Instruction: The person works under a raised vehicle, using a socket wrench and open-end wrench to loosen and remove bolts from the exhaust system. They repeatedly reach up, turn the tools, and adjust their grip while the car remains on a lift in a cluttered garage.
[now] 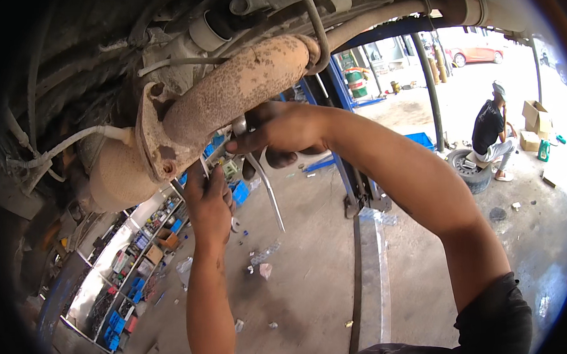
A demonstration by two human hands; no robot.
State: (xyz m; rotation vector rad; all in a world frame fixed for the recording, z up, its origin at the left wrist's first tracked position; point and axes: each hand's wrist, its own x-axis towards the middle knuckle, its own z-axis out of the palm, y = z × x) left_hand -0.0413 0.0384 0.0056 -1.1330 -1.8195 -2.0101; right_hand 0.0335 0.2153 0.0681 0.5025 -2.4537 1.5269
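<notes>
Overhead hangs a rusty exhaust pipe (pixel 246 73) with a bolted flange (pixel 150 136) at its left end. My right hand (pixel 288 135) is raised just under the pipe, its fingers closed round the upper part of a bent silver socket wrench (pixel 268 187). The wrench's long arm slants down below the hand, and its upper end disappears behind the pipe. Lower left, close beneath the flange, my left hand (pixel 209 203) is closed on a wrench (pixel 235 225). Only that wrench's open jaw shows beside the palm; its other end is hidden.
A blue lift post (pixel 334 97) stands behind my right forearm. To the left are shelves (pixel 134 271) with blue bins. A seated person (pixel 489 124) is at the right, beside a tyre (pixel 470 172) and cardboard boxes (pixel 537 117). Litter lies on the concrete floor (pixel 289 292).
</notes>
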